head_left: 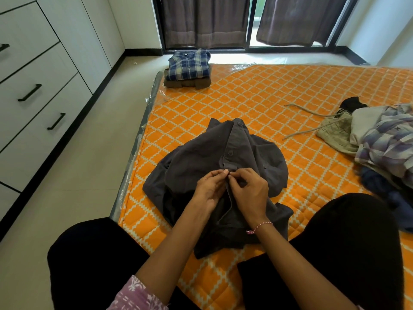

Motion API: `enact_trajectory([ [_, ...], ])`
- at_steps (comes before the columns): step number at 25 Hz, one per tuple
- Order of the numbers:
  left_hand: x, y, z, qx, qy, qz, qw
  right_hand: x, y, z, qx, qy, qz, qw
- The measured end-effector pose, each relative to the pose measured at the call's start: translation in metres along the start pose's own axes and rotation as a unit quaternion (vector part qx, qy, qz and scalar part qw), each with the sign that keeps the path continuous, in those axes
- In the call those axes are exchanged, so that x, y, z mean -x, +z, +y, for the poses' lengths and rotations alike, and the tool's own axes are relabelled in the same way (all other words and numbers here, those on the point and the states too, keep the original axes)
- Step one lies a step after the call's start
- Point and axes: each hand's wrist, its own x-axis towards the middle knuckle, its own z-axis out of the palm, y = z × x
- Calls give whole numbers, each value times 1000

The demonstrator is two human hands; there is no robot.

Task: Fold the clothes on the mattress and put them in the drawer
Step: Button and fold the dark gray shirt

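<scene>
1. At frame centre, left hand (211, 187) and right hand (249, 193) together pinch the placket of the grey shirt (201, 157) on the orange mattress (268, 97).
2. Right edge: unfolded clothes pile (384, 139).
3. Upper centre: folded plaid stack (188, 66).
4. Upper left: closed drawers (33, 86).

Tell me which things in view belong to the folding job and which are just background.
Part of the job:
- dark grey shirt, pinched at its button placket by the left hand and right hand
- folded stack topped by a blue plaid shirt
- unfolded clothes pile
- orange mattress
- white drawers

Background:
- curtains
- floor
</scene>
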Motion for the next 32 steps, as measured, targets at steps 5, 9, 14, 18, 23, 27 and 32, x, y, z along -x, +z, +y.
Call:
enact_trajectory([
  [5, -5, -1, -4, 94, -71, -21, 993, -3, -1, -2, -66, 50, -8, 997],
  [9, -11, -3, -6, -11, -22, 5, 1000, -17, -5, -10, -68, 162, -93, 980],
  [14, -6, -1, 6, -259, 176, -1, 950, -51, -18, -30, 219, 51, -246, 943],
  [18, -6, -2, 10, -254, 77, -3, 964, -39, -13, -31, 261, -22, -244, 934],
  [23, -8, 1, 11, -277, -10, -20, 960, -26, -15, -14, 241, -64, -217, 944],
  [27, -9, 3, 9, -234, 42, -30, 971, -30, -15, -3, 189, -93, -196, 958],
  [32, -11, 4, -10, -121, 60, -5, 991, -27, -12, 14, 93, -84, -171, 977],
])
